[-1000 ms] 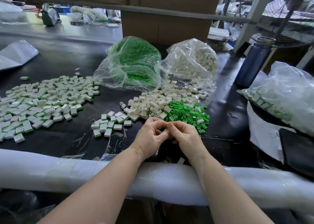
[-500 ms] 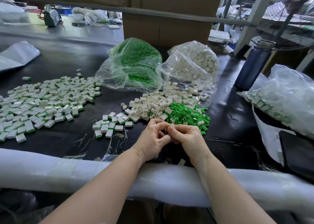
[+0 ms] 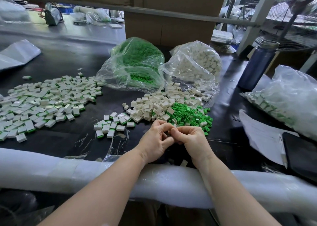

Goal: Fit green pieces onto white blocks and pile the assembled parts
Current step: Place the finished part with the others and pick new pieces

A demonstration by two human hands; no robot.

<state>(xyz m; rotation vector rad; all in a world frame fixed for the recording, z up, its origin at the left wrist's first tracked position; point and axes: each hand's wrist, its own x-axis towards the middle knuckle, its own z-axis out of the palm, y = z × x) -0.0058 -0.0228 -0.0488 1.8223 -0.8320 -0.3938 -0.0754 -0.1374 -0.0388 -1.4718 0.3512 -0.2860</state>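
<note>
My left hand (image 3: 155, 141) and my right hand (image 3: 190, 140) meet fingertip to fingertip just above the table's near edge, fingers curled shut around a small part that they hide. Right behind them lies a heap of loose white blocks (image 3: 154, 104), with a heap of green pieces (image 3: 188, 114) to its right. A small group of assembled white-and-green parts (image 3: 111, 124) sits left of my hands. A much larger spread of assembled parts (image 3: 42, 102) covers the left of the black table.
A clear bag of green pieces (image 3: 135, 64) and a clear bag of white blocks (image 3: 193, 66) stand behind the heaps. At the right are a blue bottle (image 3: 257, 66), a bag of assembled parts (image 3: 288, 98), paper (image 3: 260, 136) and a black pad (image 3: 301, 150). White foam padding (image 3: 51, 169) lines the near edge.
My hands have stayed together at the same spot, with the fingers shifting slightly around the hidden part. The heaps have not moved.
</note>
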